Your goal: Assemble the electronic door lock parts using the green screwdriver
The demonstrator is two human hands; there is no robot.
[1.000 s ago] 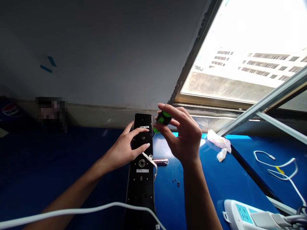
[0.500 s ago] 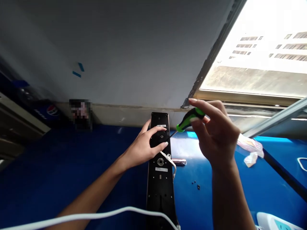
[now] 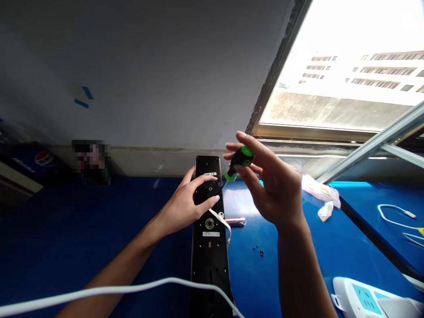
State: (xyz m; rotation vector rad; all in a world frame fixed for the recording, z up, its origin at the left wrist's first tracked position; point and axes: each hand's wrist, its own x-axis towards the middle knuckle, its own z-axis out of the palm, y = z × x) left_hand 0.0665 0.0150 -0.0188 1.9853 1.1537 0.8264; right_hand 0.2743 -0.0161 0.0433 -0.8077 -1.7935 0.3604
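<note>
A long black door lock panel (image 3: 209, 260) with a square-holed round fitting and white labels stands back-side toward me on the blue table. My left hand (image 3: 183, 203) holds its upper part, thumb and index finger on the face and another finger at the left edge. In my right hand (image 3: 271, 185) is a green-and-black screwdriver (image 3: 240, 161), pinched by the handle between thumb and fingers, other fingers stretched out. Its shaft slants down to the panel between my left thumb and index finger; the tip is hard to make out. A white cable (image 3: 222, 221) comes out of the panel.
Several small dark screws (image 3: 261, 253) lie right of the panel, near a shiny brownish object (image 3: 236, 221). A white power strip (image 3: 357, 293), crumpled wrapping (image 3: 321, 194) and a metal bar (image 3: 367, 150) are farther right. Another white cable (image 3: 132, 289) crosses the foreground.
The view has shifted right. My right hand has turned the screwdriver handle more upright, and its outer fingers have spread. My left hand stays on the panel.
</note>
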